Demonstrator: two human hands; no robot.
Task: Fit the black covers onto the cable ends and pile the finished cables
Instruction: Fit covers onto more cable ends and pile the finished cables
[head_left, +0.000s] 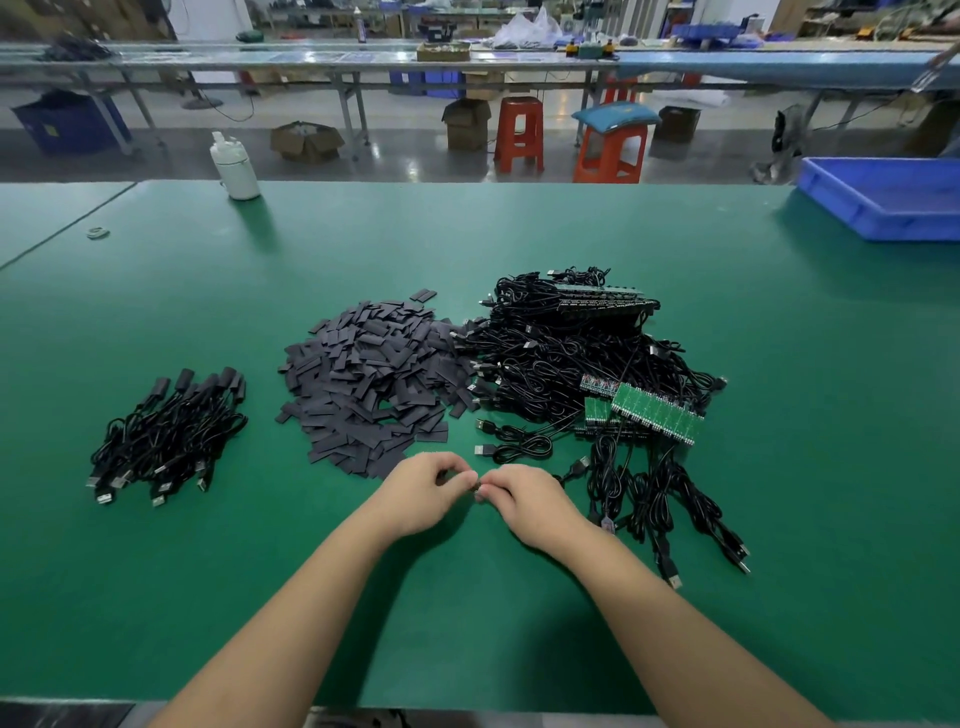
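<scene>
A heap of flat black covers (369, 379) lies in the middle of the green table (467, 613). To its right sprawls a tangle of black USB cables with small green circuit boards (660, 413) at their ends. A small pile of covered cables (171, 436) sits at the left. My left hand (428, 491) and my right hand (524, 499) meet fingertip to fingertip just in front of the covers. Together they pinch a small dark piece (477, 487), mostly hidden by the fingers. A cable (605, 519) trails off to the right of my right hand.
A white bottle (236, 166) stands at the table's far edge on the left. A blue plastic tray (883, 200) sits at the far right. A small grey object (97, 233) lies far left. Stools, boxes and other benches stand beyond the table.
</scene>
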